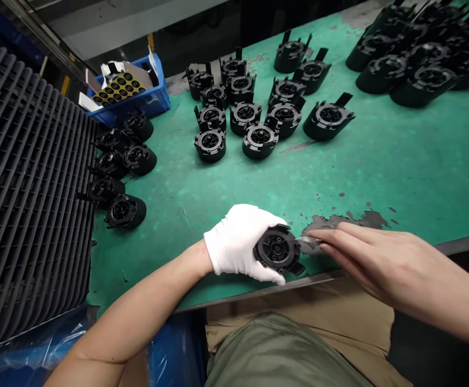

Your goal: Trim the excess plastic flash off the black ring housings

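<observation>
My left hand (242, 244), in a white glove, is wrapped round a black round plastic housing (278, 248) close to the table's front edge. The housing's ringed face is turned up toward me, and a tab sticks out at its lower right. My bare right hand (363, 255) pinches a small, thin, light-coloured blade-like tool (304, 239) between thumb and fingers. Its tip meets the housing's right rim or lies very close to it; I cannot tell which. The fingers hide most of the tool.
Several similar black housings (258, 141) stand in the middle, more (125, 210) at the left, and a dense cluster (423, 80) at the far right. A blue bin (137, 105) holds a sheet of round stickers (119, 88). Stacked dark grey trays (28, 188) rise at the left of the green tabletop (170, 188).
</observation>
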Motion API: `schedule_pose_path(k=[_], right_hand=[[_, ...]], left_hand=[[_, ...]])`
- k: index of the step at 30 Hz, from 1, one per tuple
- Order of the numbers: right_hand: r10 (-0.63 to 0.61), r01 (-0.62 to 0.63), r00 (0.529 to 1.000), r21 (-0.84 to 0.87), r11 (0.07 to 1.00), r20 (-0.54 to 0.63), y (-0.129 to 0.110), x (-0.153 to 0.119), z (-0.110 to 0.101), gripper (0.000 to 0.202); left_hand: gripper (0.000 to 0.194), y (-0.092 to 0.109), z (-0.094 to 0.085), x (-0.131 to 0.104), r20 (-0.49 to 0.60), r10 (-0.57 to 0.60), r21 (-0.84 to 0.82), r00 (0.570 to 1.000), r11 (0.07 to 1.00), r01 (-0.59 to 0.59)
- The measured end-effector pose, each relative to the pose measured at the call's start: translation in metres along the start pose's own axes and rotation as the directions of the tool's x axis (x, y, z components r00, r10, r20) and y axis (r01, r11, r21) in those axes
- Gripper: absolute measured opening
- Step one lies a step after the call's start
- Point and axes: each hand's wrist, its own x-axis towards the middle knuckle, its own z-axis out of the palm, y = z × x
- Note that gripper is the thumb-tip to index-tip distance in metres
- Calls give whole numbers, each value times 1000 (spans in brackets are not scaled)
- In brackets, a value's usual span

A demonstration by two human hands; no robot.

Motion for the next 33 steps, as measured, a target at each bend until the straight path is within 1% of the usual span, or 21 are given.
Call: schedule_pose_path(k=[2,4,5,8,11,13,16,20,22,24,25,27,28,29,31,33], right_hand=[[-13,15,998,24,1000,-60,-9,3,3,33],[-32,35,994,28,999,-104,-15,10,7,32],[-42,45,993,21,999,-111,-16,14,9,30],[-96,96,991,-3,995,-92,-12,25,11,28],[-138,136,989,-33,990,-56,-6,32,12,34],[-157,155,986,-45,987,-51,-4,33,13,41],[-147,146,988,-24,989,-52,-2,32,18,46],[-150,154,984,37,987,-99,3,33,24,37],[-163,173,982,109,979,-96,5,35,24,34],[-149,164,984,158,974,-100,5,34,24,30],[-135,151,984,152,977,-112,4,33,24,26],[-115,128,984,87,988,-136,0,27,27,21],[-112,119,982,37,992,-151,-2,22,29,23],[-113,112,980,-18,994,-165,-5,17,32,29],[-124,106,976,-106,989,-179,-10,7,39,47],[-115,95,981,-131,987,-155,-14,-1,44,62]], left_hand=[[98,-3,3,-1,-89,-37,-7,995,999,36],[106,-5,5,-1,-133,-45,-5,990,999,45],[107,-6,5,-1,-133,-40,0,990,999,40],[101,-7,6,-1,-94,-20,15,995,1000,22],[108,-8,6,-1,-121,-7,24,993,1000,10],[111,-8,6,-1,-133,-4,28,991,1000,7],[107,-7,5,-1,-115,-12,36,993,999,16],[105,-6,5,-1,-107,-9,47,994,999,14],[105,-7,5,-1,-117,1,45,993,999,4],[107,-7,5,0,-124,8,45,992,999,-3],[107,-7,6,0,-124,8,46,992,999,-3],[106,-7,6,0,-122,1,49,992,999,5],[106,-7,6,0,-120,-5,48,993,999,11],[105,-7,6,0,-117,-10,44,993,999,15],[104,-6,6,0,-120,-11,30,993,999,15],[105,-6,6,0,-124,-13,19,992,1000,15]])
